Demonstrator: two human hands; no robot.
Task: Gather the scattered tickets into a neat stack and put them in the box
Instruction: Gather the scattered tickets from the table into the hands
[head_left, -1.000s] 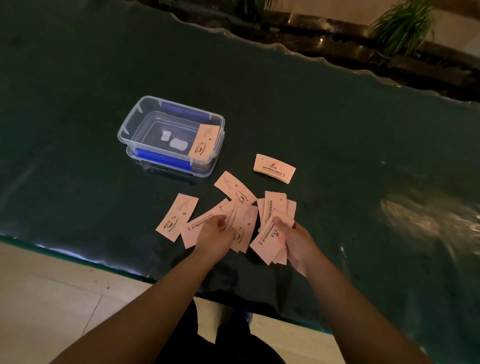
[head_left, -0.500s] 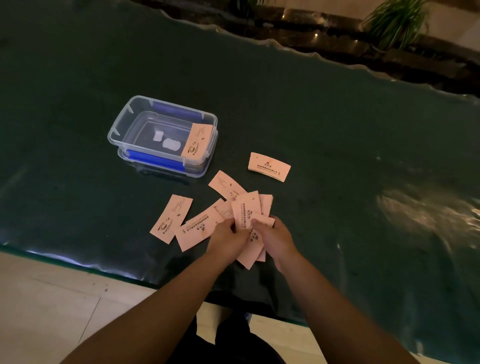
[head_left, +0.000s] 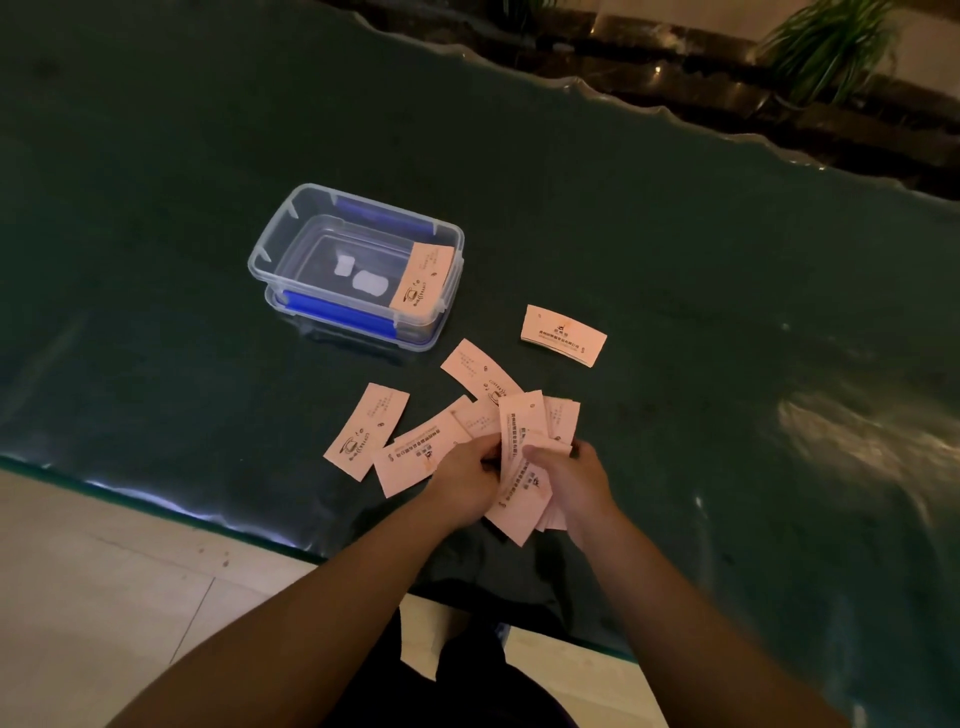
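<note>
Pink paper tickets lie on a dark green table. My left hand (head_left: 467, 475) and my right hand (head_left: 574, 480) meet over a loose bundle of tickets (head_left: 522, 467), both pinching it from either side. Loose tickets lie around: one to the left (head_left: 367, 430), one partly under my left hand (head_left: 415, 460), one beyond the bundle (head_left: 478, 370), one further right (head_left: 563, 335). The clear plastic box (head_left: 270, 249) with blue clips stands open beyond them, with one ticket (head_left: 422, 281) leaning inside its right end.
The table's near edge (head_left: 156, 506) runs just in front of my arms, with pale floor tiles below. The wavy far edge borders a dark ledge with a potted plant (head_left: 826, 41) at the top right. A glare patch (head_left: 852, 441) shines on the right.
My hands have come together from apart, pulling two separate clumps of tickets into one bundle held between them. The loose outer tickets and the box have not moved.
</note>
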